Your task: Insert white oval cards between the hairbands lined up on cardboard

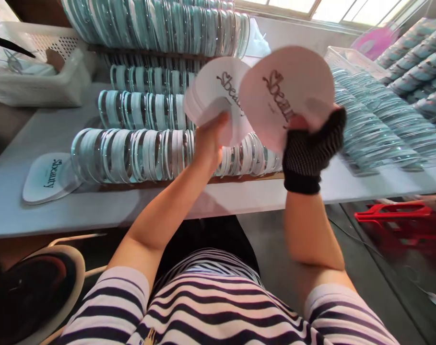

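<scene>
My bare left hand (212,136) grips a fanned stack of white rounded cards (212,79) printed with "beauty" lettering, thumb on top. In a dark fingerless glove, my right hand (311,143) pinches another rounded white card (293,81) with the same print; whether it is one card or more I cannot tell. Its left edge overlaps the stack. Below and behind both hands runs a row of clear round pieces (149,153) standing on edge, with white bands among them. More such cards (47,177) lie flat at the table's left.
Further rows of clear round pieces (149,24) rise at the back, and others (379,120) stand at the right. A white basket (63,81) sits at the left of the white table (9,206). A stool (79,268) and a red crate (394,213) are below.
</scene>
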{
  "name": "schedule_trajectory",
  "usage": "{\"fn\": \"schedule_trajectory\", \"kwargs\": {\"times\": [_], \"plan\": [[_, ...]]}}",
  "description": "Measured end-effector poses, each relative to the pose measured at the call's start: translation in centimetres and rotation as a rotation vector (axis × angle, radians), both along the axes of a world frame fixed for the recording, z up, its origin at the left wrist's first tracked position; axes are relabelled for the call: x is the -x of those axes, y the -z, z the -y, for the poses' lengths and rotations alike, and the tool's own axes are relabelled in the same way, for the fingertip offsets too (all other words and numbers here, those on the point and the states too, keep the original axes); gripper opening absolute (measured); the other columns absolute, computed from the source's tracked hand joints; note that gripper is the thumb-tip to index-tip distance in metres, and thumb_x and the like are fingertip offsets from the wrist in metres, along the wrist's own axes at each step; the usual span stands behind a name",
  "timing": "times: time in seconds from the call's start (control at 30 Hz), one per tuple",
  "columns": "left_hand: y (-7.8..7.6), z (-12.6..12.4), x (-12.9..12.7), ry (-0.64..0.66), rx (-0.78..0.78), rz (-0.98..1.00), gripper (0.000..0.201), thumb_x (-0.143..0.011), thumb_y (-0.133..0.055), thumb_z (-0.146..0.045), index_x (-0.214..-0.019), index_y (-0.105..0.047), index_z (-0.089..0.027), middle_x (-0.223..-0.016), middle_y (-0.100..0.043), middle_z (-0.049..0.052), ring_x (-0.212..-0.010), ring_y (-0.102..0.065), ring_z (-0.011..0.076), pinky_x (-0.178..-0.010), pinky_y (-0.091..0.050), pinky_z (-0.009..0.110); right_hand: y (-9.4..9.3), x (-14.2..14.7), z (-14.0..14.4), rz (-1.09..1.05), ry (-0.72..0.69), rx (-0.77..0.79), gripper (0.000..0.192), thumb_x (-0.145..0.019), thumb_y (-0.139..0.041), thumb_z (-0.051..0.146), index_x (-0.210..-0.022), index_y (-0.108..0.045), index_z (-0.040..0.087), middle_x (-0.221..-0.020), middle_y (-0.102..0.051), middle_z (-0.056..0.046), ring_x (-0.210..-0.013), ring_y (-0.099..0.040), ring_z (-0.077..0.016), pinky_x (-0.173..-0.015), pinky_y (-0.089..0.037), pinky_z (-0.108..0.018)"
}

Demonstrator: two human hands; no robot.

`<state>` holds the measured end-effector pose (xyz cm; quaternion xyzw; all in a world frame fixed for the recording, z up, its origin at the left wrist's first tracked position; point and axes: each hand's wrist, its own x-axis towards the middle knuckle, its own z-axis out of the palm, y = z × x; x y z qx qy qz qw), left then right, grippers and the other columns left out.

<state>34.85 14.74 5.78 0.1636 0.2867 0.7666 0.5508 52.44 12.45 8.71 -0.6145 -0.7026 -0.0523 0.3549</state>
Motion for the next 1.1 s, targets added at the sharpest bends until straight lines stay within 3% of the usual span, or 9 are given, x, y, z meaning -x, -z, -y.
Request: {"fn": "schedule_trajectory", "kwargs": {"times": [0.07, 0.13, 0.23, 0.3, 0.4, 0.53, 0.63, 0.77, 1.1], "plan": [[-0.5, -0.9, 1.5, -0.052, 0.012, 0.029, 0.028, -0.089, -0.065, -0.014, -0.111, -0.069, -0.030, -0.117, -0.074, -0.002, -0.122, -0.064, 0.0175, -0.106, -0.052, 0.034, 0.8, -0.4, 4.1, 0.059, 0.187, -0.015, 0.073, -0.094, -0.037, 0.057, -0.142, -0.046, 0.003, -0.128, -0.056, -0.032, -0.118, -0.059, -0.0439, -0.094, -0.048, -0.056], [-0.7, -1.9, 2.7, -0.032, 0.044, 0.071, 0.035, -0.090, -0.066, -0.021, -0.123, -0.066, -0.033, -0.129, -0.070, -0.001, -0.131, -0.058, 0.0196, -0.111, -0.048, 0.037, 2.0, -0.3, 7.9, 0.163, 0.143, 0.112, 0.059, -0.094, -0.043, 0.052, -0.137, -0.055, 0.013, -0.104, -0.069, -0.023, -0.091, -0.068, -0.0364, -0.074, -0.054, -0.046], [-0.2, -3.2, 3.5, 0.025, 0.097, 0.132, 0.039, -0.091, -0.066, -0.028, -0.130, -0.063, -0.034, -0.136, -0.066, 0.003, -0.135, -0.054, 0.0220, -0.113, -0.044, 0.042, 3.6, 1.2, 10.8, 0.263, 0.051, 0.238, 0.050, -0.095, -0.043, 0.044, -0.133, -0.060, 0.016, -0.079, -0.070, -0.014, -0.068, -0.065, -0.0259, -0.060, -0.048, -0.033], [0.3, -3.5, 3.5, 0.032, 0.107, 0.139, 0.038, -0.092, -0.065, -0.026, -0.129, -0.063, -0.034, -0.137, -0.065, 0.003, -0.135, -0.054, 0.0214, -0.112, -0.045, 0.042, 4.2, 2.7, 10.1, 0.302, 0.052, 0.269, 0.049, -0.094, -0.042, 0.041, -0.132, -0.060, 0.017, -0.075, -0.070, -0.012, -0.065, -0.063, -0.0236, -0.059, -0.045, -0.030], [0.8, -3.5, 3.1, 0.008, 0.092, 0.123, 0.039, -0.092, -0.065, -0.022, -0.128, -0.063, -0.034, -0.140, -0.063, 0.001, -0.134, -0.055, 0.0202, -0.110, -0.048, 0.038, 4.3, 4.9, 6.6, 0.319, 0.054, 0.329, 0.047, -0.093, -0.042, 0.035, -0.133, -0.059, 0.018, -0.080, -0.071, -0.012, -0.067, -0.063, -0.0238, -0.062, -0.043, -0.031], [0.7, -3.3, 2.9, -0.045, 0.054, 0.137, 0.053, -0.089, -0.065, -0.013, -0.139, -0.054, -0.028, -0.145, -0.058, 0.006, -0.131, -0.057, 0.0220, -0.105, -0.053, 0.038, 3.7, 5.4, 2.8, 0.293, -0.047, 0.416, 0.047, -0.094, -0.042, 0.036, -0.135, -0.053, 0.016, -0.088, -0.072, -0.013, -0.071, -0.064, -0.0251, -0.063, -0.041, -0.031], [0.4, -3.3, 2.9, -0.053, 0.073, 0.159, 0.056, -0.091, -0.061, -0.011, -0.143, -0.049, -0.026, -0.144, -0.059, 0.007, -0.133, -0.057, 0.0222, -0.105, -0.052, 0.039, 3.2, 4.0, 2.7, 0.225, -0.133, 0.414, 0.044, -0.095, -0.040, 0.044, -0.125, -0.056, 0.016, -0.080, -0.070, -0.009, -0.067, -0.062, -0.0238, -0.059, -0.038, -0.029], [0.6, -3.4, 2.8, -0.053, 0.050, 0.174, 0.058, -0.091, -0.062, -0.012, -0.145, -0.047, -0.029, -0.145, -0.059, 0.005, -0.135, -0.054, 0.0227, -0.108, -0.050, 0.041, 3.2, 3.3, 3.3, 0.131, -0.148, 0.359, 0.030, -0.093, -0.042, 0.040, -0.101, -0.060, 0.018, -0.077, -0.069, -0.007, -0.067, -0.063, -0.0208, -0.060, -0.038, -0.028], [0.7, -3.3, 2.8, -0.034, 0.041, 0.164, 0.055, -0.093, -0.060, -0.012, -0.145, -0.047, -0.023, -0.145, -0.058, 0.005, -0.136, -0.052, 0.0252, -0.112, -0.047, 0.045, 2.1, 4.7, 0.3, 0.341, -0.183, 0.345, 0.017, -0.087, -0.051, 0.027, -0.093, -0.063, 0.017, -0.082, -0.068, -0.010, -0.076, -0.063, -0.0227, -0.070, -0.044, -0.032]]}}
